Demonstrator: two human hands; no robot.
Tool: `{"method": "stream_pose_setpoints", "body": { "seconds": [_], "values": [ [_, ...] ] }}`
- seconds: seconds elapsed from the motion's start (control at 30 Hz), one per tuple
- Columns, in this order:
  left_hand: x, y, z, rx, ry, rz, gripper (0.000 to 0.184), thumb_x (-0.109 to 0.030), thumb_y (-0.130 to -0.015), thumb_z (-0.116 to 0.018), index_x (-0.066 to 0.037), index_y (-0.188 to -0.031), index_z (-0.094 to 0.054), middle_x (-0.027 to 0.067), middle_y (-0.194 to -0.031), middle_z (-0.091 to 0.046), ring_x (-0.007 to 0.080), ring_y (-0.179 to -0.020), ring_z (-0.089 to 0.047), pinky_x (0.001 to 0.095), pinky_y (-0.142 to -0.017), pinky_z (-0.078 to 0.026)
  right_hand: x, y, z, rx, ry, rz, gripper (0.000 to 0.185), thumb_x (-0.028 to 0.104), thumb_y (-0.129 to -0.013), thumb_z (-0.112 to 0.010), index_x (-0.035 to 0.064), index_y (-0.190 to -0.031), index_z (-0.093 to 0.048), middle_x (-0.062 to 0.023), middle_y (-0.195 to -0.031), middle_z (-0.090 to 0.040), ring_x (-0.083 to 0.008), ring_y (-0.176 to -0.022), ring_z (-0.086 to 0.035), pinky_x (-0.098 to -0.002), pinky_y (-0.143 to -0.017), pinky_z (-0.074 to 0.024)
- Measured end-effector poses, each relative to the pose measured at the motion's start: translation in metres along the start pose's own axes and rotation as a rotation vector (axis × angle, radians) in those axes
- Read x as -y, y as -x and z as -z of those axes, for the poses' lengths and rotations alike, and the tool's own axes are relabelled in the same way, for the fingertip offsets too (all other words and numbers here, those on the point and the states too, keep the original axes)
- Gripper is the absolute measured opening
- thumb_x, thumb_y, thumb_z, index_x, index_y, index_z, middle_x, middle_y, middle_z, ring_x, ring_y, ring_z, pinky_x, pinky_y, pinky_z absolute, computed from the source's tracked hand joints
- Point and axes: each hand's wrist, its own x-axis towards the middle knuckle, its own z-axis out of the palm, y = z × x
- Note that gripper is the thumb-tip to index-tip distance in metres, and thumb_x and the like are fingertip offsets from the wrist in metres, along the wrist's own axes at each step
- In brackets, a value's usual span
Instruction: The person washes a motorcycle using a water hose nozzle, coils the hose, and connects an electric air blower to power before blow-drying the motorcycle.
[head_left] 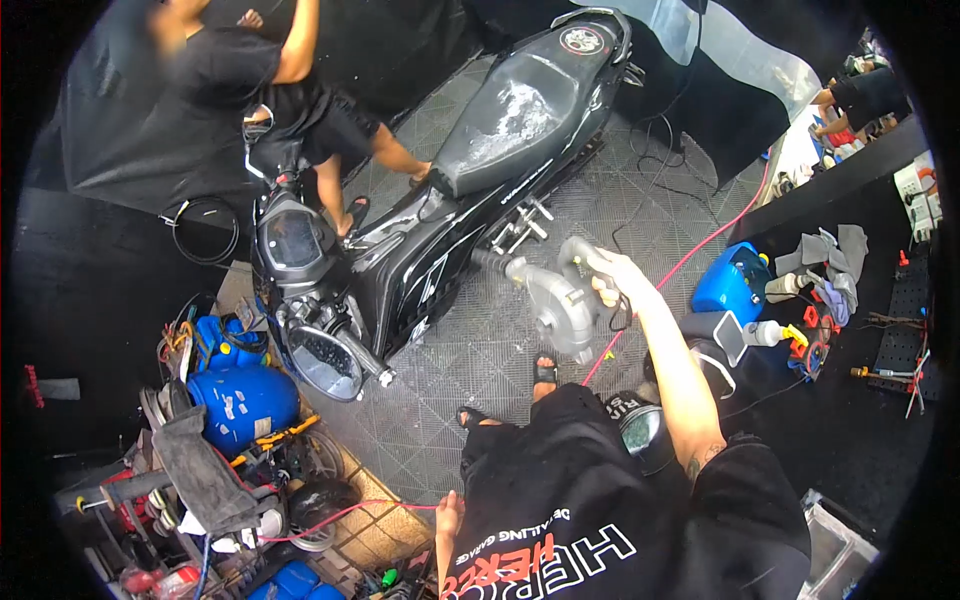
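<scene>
My right hand (608, 280) is wrapped round the handle of a grey blower (562, 312), held over the floor beside the motorcycle. The blower's dark nozzle points left at the motorcycle's lower side. My left hand (450, 512) hangs low by my shirt, next to a pink hose (350, 510); its finger position is unclear. The black motorcycle (400, 270) stands diagonally, with whitish patches on its seat (510, 125). Its round mirror (325, 365) is at the near left.
Another person (230, 80) stands beyond the motorcycle. Blue containers (240, 405) and tools crowd the lower left. At right are a blue jug (728, 282), spray bottle (765, 333), grey cloths (845, 260) and a black bucket (638, 425). The pink hose crosses the tiled floor (420, 420).
</scene>
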Motion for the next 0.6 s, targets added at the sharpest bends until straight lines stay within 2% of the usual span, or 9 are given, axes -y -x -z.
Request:
{"method": "stream_pose_setpoints", "body": {
  "seconds": [0.03,0.1,0.13,0.23,0.33,0.37,0.47,0.5,0.6],
  "values": [
    [0.002,0.001,0.001,0.005,0.074,0.038,0.040,-0.040,-0.104,-0.057,-0.007,-0.082,-0.061,-0.0030,-0.067,-0.052,0.0091,-0.055,-0.046,0.0284,-0.050,-0.037,-0.009,-0.002,-0.007,-0.034,0.048,0.049,0.039,0.026,-0.099,-0.066,0.0104,-0.134,-0.058,0.0019,-0.065,-0.051,-0.0060,-0.041,-0.041,-0.0235,-0.037,-0.0344],
    [0.003,0.000,0.004,0.009,-0.087,0.036,0.040,-0.040,-0.104,-0.057,-0.005,-0.085,-0.064,-0.0021,-0.069,-0.055,0.0096,-0.058,-0.048,0.0287,-0.052,-0.038,-0.021,-0.006,-0.021,-0.070,0.127,0.127,0.055,0.021,-0.097,-0.070,0.0133,-0.148,-0.052,0.0040,-0.066,-0.053,-0.0044,-0.044,-0.043,-0.0223,-0.040,-0.0329],
    [0.006,0.003,0.007,0.007,-0.166,0.038,0.041,-0.040,-0.104,-0.057,-0.003,-0.087,-0.066,-0.0017,-0.070,-0.057,0.0099,-0.060,-0.049,0.0289,-0.054,-0.039,-0.020,-0.007,-0.022,-0.013,0.158,0.077,0.055,0.022,-0.097,-0.069,0.0133,-0.149,-0.051,0.0035,-0.066,-0.052,-0.0047,-0.044,-0.042,-0.0230,-0.040,-0.0331],
    [0.051,-0.014,0.009,-0.054,-0.064,-0.103,0.043,-0.041,-0.104,-0.057,0.000,-0.097,-0.070,-0.0003,-0.077,-0.062,0.0094,-0.069,-0.051,0.0279,-0.061,-0.041,-0.014,-0.011,-0.023,0.158,0.228,-0.073,0.059,0.023,-0.098,-0.068,0.0128,-0.152,-0.047,0.0025,-0.066,-0.050,-0.0061,-0.044,-0.039,-0.0245,-0.040,-0.0325],
    [0.076,-0.026,0.015,-0.018,-0.143,0.018,0.045,-0.041,-0.104,-0.057,0.002,-0.104,-0.071,0.0003,-0.083,-0.065,0.0099,-0.077,-0.053,0.0291,-0.070,-0.044,-0.023,0.000,-0.047,0.255,0.225,-0.144,0.063,0.024,-0.095,-0.073,0.0142,-0.152,-0.048,0.0054,-0.063,-0.049,-0.0052,-0.044,-0.040,-0.0233,-0.040,-0.0323],
    [0.074,-0.024,0.017,-0.006,-0.210,0.136,0.048,-0.043,-0.104,-0.057,0.003,-0.108,-0.071,0.0014,-0.088,-0.067,0.0101,-0.082,-0.056,0.0286,-0.074,-0.046,-0.037,0.001,-0.050,0.279,0.260,-0.103,0.063,0.025,-0.096,-0.072,0.0147,-0.153,-0.047,0.0046,-0.063,-0.049,-0.0053,-0.044,-0.040,-0.0235,-0.039,-0.0329],
    [0.088,-0.032,0.017,-0.026,-0.129,0.000,0.050,-0.044,-0.104,-0.057,0.003,-0.112,-0.071,0.0017,-0.089,-0.069,0.0102,-0.080,-0.058,0.0280,-0.071,-0.047,-0.054,0.008,-0.078,0.341,0.257,-0.150,0.065,0.024,-0.096,-0.072,0.0120,-0.154,-0.045,0.0036,-0.064,-0.050,-0.0056,-0.044,-0.041,-0.0233,-0.039,-0.0348],
    [0.070,-0.020,0.018,-0.021,-0.050,-0.113,0.050,-0.044,-0.104,-0.057,0.003,-0.111,-0.070,0.0031,-0.089,-0.070,0.0109,-0.076,-0.059,0.0282,-0.068,-0.047,-0.055,0.013,-0.088,0.339,0.302,-0.126,0.069,0.019,-0.094,-0.073,0.0114,-0.156,-0.042,0.0016,-0.068,-0.055,-0.0066,-0.043,-0.043,-0.0232,-0.040,-0.0375],
    [-0.003,0.018,0.016,0.039,-0.082,0.039,0.050,-0.044,-0.104,-0.057,0.004,-0.111,-0.068,0.0046,-0.088,-0.069,0.0131,-0.074,-0.059,0.0312,-0.066,-0.049,-0.097,0.019,-0.105,0.198,0.202,-0.024,0.073,0.015,-0.092,-0.074,0.0103,-0.156,-0.041,-0.0026,-0.081,-0.064,-0.0070,-0.047,-0.047,-0.0232,-0.042,-0.0412]
  ]
}}
